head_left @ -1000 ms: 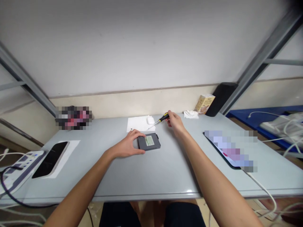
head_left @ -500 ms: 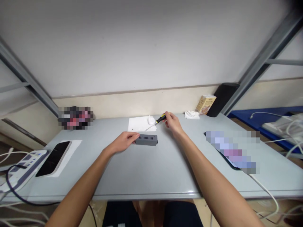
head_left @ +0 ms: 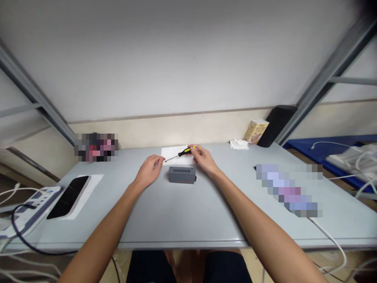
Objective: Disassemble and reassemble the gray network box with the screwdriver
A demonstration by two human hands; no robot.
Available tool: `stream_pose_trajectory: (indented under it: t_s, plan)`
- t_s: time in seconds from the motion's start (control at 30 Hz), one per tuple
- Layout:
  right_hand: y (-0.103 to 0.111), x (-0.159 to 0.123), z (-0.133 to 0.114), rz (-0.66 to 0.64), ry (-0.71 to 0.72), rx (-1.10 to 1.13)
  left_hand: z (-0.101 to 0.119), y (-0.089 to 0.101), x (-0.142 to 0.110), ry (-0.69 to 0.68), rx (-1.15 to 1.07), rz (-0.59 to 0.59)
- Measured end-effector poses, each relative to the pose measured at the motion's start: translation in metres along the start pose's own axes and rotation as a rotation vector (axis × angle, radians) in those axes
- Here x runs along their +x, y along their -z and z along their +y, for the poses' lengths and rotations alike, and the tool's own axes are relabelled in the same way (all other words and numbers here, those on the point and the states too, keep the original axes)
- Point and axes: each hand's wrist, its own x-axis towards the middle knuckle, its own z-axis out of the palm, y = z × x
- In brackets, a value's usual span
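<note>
My right hand (head_left: 202, 158) is closed around the black and yellow handle of a screwdriver (head_left: 185, 151), whose thin shaft points left and down. Its tip meets a small dark piece, seemingly a screw (head_left: 165, 161), at the left edge of a white paper (head_left: 171, 152). Close beside that tip are the fingertips of my left hand (head_left: 150, 171), which is empty and loosely bent with a gap by the thumb. A dark grey slotted box (head_left: 182, 175) rests on the table between my forearms, touched by neither hand.
On the left lie a phone (head_left: 69, 196) and a power strip (head_left: 32, 208) with cables. At the back right stand a black cylinder (head_left: 277, 125), a yellow carton (head_left: 256, 131) and a crumpled tissue (head_left: 239, 144). A blurred-out device (head_left: 287, 190) with a white cable lies on the right.
My left hand has let go of the grey box and moved up to the screwdriver tip. My right hand has brought the screwdriver left, covering the white case on the paper.
</note>
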Motion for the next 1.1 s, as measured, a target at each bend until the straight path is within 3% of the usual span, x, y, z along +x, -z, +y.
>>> stream_pose_trajectory:
  t_s: [0.27, 0.63, 1.1]
  plan:
    - [0.003, 0.000, -0.002, 0.022, 0.003, 0.004, -0.016, -0.007, -0.002, -0.148, 0.313, -0.068]
    - [0.005, 0.000, -0.004, 0.039, -0.002, 0.029, -0.018, -0.012, -0.002, -0.165, 0.263, -0.030]
    - [0.002, -0.001, -0.007, 0.024, 0.014, 0.063, -0.023, -0.016, 0.003, -0.054, 0.186, 0.044]
